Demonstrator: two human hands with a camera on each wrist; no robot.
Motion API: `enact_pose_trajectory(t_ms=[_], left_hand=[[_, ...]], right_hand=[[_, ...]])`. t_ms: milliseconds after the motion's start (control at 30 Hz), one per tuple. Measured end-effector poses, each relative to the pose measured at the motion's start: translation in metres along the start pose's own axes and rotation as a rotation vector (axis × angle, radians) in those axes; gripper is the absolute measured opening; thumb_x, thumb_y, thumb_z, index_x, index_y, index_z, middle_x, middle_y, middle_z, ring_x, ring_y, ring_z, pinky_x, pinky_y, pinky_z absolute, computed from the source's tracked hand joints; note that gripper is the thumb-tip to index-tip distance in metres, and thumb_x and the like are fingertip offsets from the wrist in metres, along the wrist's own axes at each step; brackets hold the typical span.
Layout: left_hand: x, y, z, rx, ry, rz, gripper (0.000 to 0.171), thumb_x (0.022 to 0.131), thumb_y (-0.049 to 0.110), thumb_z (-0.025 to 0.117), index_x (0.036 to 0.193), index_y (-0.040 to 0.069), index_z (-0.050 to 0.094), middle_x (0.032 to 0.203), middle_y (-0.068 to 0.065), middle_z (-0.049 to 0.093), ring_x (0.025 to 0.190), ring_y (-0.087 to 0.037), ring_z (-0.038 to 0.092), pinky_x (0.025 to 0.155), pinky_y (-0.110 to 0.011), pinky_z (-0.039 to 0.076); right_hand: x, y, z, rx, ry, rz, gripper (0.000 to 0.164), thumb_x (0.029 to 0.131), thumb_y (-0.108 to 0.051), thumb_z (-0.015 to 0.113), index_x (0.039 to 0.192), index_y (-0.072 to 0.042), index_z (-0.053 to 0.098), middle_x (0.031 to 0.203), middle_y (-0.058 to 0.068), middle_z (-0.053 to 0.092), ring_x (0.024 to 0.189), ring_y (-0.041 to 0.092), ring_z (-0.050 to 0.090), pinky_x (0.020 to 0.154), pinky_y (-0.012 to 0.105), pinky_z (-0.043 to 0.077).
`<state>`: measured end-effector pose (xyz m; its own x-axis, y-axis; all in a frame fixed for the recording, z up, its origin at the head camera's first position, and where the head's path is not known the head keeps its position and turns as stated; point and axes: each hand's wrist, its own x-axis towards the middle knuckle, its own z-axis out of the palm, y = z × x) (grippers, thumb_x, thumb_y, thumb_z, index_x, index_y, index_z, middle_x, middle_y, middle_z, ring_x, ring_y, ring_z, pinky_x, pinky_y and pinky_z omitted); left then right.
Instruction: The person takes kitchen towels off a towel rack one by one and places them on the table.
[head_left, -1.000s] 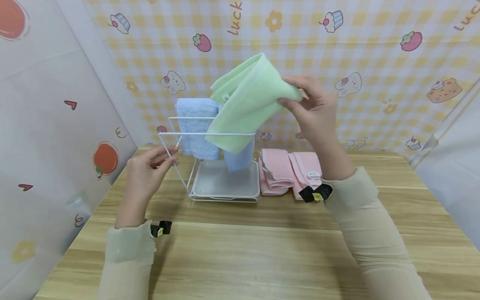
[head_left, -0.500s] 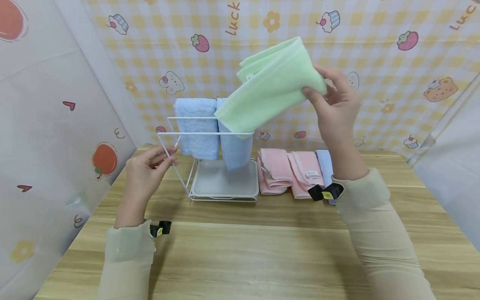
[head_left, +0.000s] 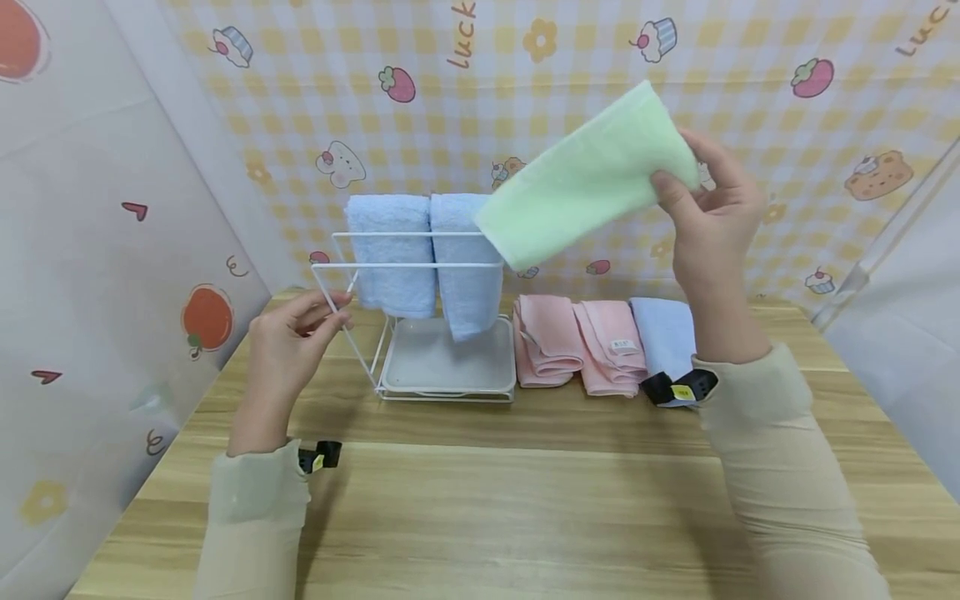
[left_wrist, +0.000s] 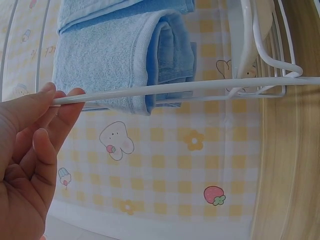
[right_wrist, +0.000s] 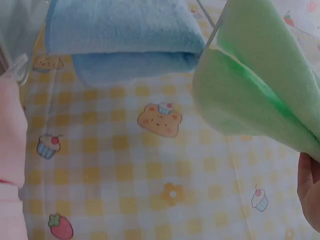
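My right hand (head_left: 716,208) pinches a folded green towel (head_left: 592,175) by its right end, thumb in front. The towel is lifted in the air, slanting down to the left, its lower corner by the right end of a white wire rack (head_left: 408,267). With thumb and fingers, my left hand (head_left: 292,337) holds the rack's left upright; the left wrist view shows this pinch on the white wire (left_wrist: 130,92). Two blue towels (head_left: 392,254) hang side by side over the rack's bars. Beneath them lies a light grey tray (head_left: 397,379) in the rack's base.
On the wooden table (head_left: 480,517), right of the rack, two folded pink towels (head_left: 551,337) lie in a row with a folded blue towel (head_left: 663,333), which the right sleeve partly covers. A yellow checked cloth (head_left: 480,108) hangs behind.
My right hand has moved right with the green towel, away from the rack. More of the second hanging blue towel and the blue one on the table now show. The left hand stays put.
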<state>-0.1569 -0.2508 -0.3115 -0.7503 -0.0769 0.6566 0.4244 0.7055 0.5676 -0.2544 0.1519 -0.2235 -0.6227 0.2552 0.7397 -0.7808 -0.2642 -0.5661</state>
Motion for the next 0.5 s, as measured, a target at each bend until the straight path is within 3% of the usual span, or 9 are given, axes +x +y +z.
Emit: enact_pose_trajectory(t_ms=[233,500], left_hand=[[0.0,0.0,0.0,-0.008,0.008,-0.001,0.016,0.085,0.003,0.076,0.102,0.001,0.076,0.095,-0.014,0.077,0.077,0.026,0.057,0.068,0.002,0.046],[0.0,0.001,0.0,-0.007,-0.003,-0.027,0.016,0.086,0.003,0.075,0.102,0.002,0.075,0.097,-0.016,0.076,0.077,0.027,0.057,0.068,0.002,0.046]], right_hand=[[-0.002,0.0,-0.021,-0.103,-0.034,-0.002,0.029,0.081,0.017,0.068,0.108,0.008,0.072,0.107,0.014,0.072,0.078,0.017,0.066,0.065,0.021,0.059],[-0.021,0.003,-0.045,-0.155,-0.14,0.218,0.038,0.087,0.016,0.062,0.119,-0.002,0.071,0.12,0.008,0.063,0.077,0.011,0.068,0.065,0.016,0.058]])
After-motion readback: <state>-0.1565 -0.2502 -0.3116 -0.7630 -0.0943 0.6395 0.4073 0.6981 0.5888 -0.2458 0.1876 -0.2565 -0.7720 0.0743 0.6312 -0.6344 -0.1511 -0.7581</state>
